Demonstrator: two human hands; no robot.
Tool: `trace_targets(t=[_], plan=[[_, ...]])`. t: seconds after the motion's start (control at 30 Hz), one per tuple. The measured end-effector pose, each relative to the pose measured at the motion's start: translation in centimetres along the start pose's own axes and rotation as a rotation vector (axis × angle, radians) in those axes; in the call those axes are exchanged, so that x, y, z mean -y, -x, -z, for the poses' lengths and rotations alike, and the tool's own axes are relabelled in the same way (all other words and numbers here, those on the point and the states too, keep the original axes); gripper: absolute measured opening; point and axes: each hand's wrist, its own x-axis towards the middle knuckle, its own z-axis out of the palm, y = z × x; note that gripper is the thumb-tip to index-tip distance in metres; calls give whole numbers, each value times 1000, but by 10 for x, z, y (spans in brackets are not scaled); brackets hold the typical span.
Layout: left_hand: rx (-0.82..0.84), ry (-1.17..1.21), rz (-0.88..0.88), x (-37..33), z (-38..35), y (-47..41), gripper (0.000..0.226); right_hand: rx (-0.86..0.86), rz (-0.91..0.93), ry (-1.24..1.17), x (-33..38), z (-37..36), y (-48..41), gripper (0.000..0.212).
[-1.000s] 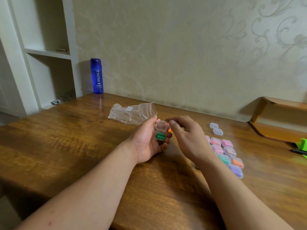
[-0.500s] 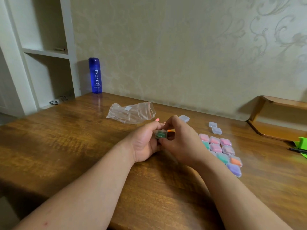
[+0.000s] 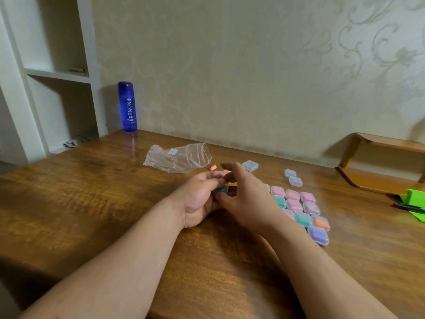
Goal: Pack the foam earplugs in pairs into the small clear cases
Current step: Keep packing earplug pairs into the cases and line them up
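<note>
A pale patterned wall (image 3: 230, 65) backs a wide wooden surface (image 3: 92, 203), with white shelves (image 3: 57, 72) standing at its far left end. At the far right a low wooden stand (image 3: 379, 166) sits against the wall. In front of it, at the edge of view, a black pen (image 3: 407, 207) lies on a green object (image 3: 414, 199). A crumpled clear bag (image 3: 177, 157) with a red zip strip lies at the middle back. A blue bottle (image 3: 127, 107) stands upright in the corner beyond it. Both forearms reach in from the near edge and meet at the centre. The left hand (image 3: 200, 201) is palm up with its fingers and thumb curled round a green case (image 3: 221, 189), which it holds just above the surface. The right hand (image 3: 246, 199) is seen from the back, its forefinger lifted and its other fingers bent down onto the same case. I cannot tell whether they pinch it or only press it. Just right of the hands the filled cases (image 3: 301, 210) lie flat in close rows, touching one another and showing pink, green, orange and purple inside. Two empty cases (image 3: 293, 177) lie side by side just beyond those rows. A third case (image 3: 250, 165) lies apart, beyond the right hand. A pink earplug (image 3: 213, 167) lies loose on the surface between the bag and the left fingertips.
</note>
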Motion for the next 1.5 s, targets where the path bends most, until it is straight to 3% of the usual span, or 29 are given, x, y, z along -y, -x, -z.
trace_targets(t=[0.63,0.77,1.03,1.23,1.5], plan=[[18,-167,-23,1,-1,-2,22,-15,33,4,-4,-1,-3,56],[39,-50,5,-6,-4,-2,54,-118,-61,-16,-17,29,-11,48],[-15,-90,-33,-4,0,1,38,-78,-182,108,-44,82,13,41],[-58,-116,-100,-3,0,4,28,-38,-95,91,-39,43,32,28],[-107,-93,-116,1,6,-1,34,104,160,277,-6,5,41,33]])
